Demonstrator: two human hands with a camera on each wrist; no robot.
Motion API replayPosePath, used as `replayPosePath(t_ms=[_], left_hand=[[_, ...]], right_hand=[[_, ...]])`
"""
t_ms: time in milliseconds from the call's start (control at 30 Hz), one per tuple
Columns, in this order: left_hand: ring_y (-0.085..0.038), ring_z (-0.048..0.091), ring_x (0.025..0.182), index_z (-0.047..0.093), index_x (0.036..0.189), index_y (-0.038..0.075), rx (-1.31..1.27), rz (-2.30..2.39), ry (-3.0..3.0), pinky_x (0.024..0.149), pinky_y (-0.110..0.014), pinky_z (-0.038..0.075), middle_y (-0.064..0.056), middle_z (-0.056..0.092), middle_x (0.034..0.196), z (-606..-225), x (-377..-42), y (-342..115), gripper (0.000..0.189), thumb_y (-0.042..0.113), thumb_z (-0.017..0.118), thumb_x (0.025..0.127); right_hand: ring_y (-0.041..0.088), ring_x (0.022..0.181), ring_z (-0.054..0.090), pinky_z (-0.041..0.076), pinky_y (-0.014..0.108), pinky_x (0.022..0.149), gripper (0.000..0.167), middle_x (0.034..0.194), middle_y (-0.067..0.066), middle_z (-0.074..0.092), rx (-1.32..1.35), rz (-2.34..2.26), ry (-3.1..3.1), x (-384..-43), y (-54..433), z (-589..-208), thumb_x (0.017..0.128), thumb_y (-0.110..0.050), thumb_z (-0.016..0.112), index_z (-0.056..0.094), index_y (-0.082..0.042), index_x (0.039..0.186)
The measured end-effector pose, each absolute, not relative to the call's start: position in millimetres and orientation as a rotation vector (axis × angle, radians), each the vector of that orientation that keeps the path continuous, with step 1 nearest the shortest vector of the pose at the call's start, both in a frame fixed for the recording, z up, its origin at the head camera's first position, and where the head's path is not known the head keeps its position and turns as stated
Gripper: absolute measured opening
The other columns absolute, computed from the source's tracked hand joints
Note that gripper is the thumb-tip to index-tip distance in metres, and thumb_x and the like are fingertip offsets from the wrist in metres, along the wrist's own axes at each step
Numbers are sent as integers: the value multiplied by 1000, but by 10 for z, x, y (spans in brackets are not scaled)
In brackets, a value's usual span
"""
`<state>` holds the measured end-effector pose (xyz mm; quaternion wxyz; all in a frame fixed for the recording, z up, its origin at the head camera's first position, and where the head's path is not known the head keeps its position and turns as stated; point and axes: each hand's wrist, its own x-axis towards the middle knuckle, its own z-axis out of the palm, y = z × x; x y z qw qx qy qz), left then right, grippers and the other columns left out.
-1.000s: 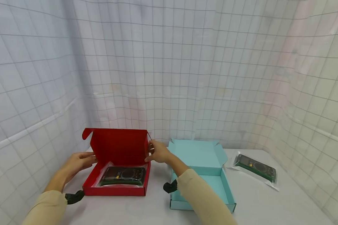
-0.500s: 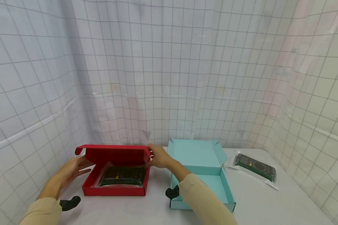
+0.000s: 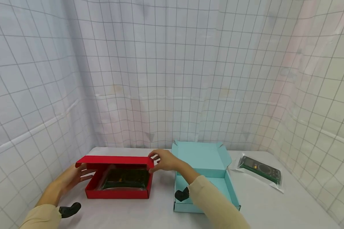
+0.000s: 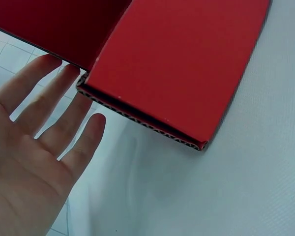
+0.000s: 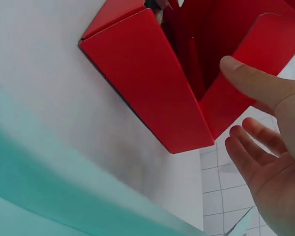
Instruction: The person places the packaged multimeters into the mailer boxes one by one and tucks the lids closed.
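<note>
The red cardboard box [image 3: 117,194] sits at the left with its lid [image 3: 114,160] tilted partway down. Inside lies a dark green multimeter [image 3: 126,179] in a clear bag, shaded by the lid. My left hand [image 3: 67,181] is at the lid's left side, fingers fairly straight; in the left wrist view several fingertips [image 4: 71,71] touch the box's edge. At the lid's right corner is my right hand [image 3: 167,160]. In the right wrist view its thumb [image 5: 250,78] lies on the side flap [image 5: 265,46], and a finger behind the flap is mostly hidden.
A light blue box [image 3: 233,192] stands open on the table, right of the red one, under my right forearm. Farther right lies a second bagged multimeter [image 3: 261,169]. Gridded white curtains [image 3: 166,79] enclose the back and sides.
The red lid has swung from nearly upright down toward the box. My right hand has come down with it, and my left hand has shifted slightly left and lower.
</note>
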<state>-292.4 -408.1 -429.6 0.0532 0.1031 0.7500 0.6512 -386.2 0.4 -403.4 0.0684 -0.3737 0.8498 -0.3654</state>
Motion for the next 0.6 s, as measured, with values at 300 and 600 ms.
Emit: replayPosePath(t_ms=[300,600], left_hand=[[-5,67,105,70,111,43,327,2098,2150,91,-30,56,17,68,115,-4266,-2908,-4101,36,29,37,114],[-9,70,105,74,111,32,370,2165,1994,91,-31,57,13,72,114,-4324,-2862,-4191,42,24,33,115]], right_hand=[[16,110,68,57,27,88,42,122,0,72,-1078,-1140,2429,-3808,121,-4031,99,-24,72,68,-5,136],[28,110,66,58,39,91,48,127,-3,67,-876,-1286,2326,-3712,137,-4155,103,-39,63,64,-9,141]])
